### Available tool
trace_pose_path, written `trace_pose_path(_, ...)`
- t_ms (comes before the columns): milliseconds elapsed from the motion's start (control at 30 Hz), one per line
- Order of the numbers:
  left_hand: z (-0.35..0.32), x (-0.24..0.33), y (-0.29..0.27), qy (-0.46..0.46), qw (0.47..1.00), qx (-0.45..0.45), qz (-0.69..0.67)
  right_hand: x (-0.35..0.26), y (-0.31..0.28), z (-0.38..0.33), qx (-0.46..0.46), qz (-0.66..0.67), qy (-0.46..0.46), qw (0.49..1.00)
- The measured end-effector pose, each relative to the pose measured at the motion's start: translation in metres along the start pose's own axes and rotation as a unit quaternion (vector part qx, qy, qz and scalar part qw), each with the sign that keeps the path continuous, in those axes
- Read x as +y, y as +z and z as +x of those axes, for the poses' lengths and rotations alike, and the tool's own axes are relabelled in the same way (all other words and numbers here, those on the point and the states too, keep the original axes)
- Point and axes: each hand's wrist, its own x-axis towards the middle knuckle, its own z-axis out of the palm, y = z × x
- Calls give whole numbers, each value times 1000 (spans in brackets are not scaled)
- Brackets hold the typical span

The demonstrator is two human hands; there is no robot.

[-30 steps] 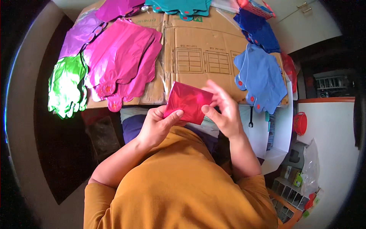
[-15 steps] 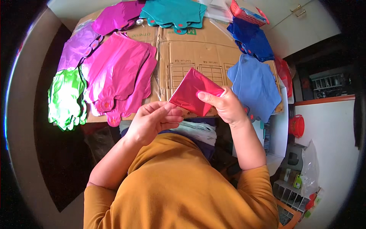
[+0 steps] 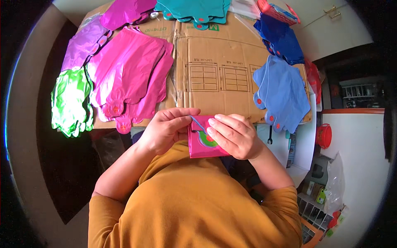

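Note:
In front of my chest I hold a folded pink foil packet (image 3: pixel 198 149), flat and roughly square. A round green patch with an orange middle (image 3: pixel 204 139) shows on its face, partly covered by my right fingers. My right hand (image 3: pixel 235 137) grips the packet from the right, its fingers lying across the front. At the packet's upper left corner, my left hand (image 3: pixel 168 129) is closed, thumb against forefinger, on the end of a thin blue ribbon (image 3: pixel 197 123). The ribbon runs across the packet toward my right fingertips.
On the cardboard (image 3: pixel 215 51) lie flat foil stacks with rounded tabs: pink (image 3: pixel 128 66), green (image 3: pixel 70 101), purple (image 3: pixel 80 47), magenta (image 3: pixel 126 12), teal (image 3: pixel 192 9), dark blue (image 3: pixel 281 39) and light blue (image 3: pixel 283 89). A red basket (image 3: pixel 324 136) is at the right.
The packet has come down toward my chest and turned over, now showing its patch and the blue ribbon. My right fingers have moved across its front; my left hand now pinches the ribbon.

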Motion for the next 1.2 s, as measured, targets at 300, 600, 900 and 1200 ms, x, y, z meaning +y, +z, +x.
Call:
trace_pose_path(300,3,-5,-2,5,998,13,59,-3,5,-5,-12,48,-6,999)
trace_pose_path(600,17,5,-5,19,999,-39,17,14,-1,5,30,221,180,958)
trace_pose_path(900,37,29,40,223,922,9,316,49,-12,16,116,514,507,682)
trace_pose_path(1200,91,83,61,183,894,-120,391,110,-38,14,104,586,531,603)
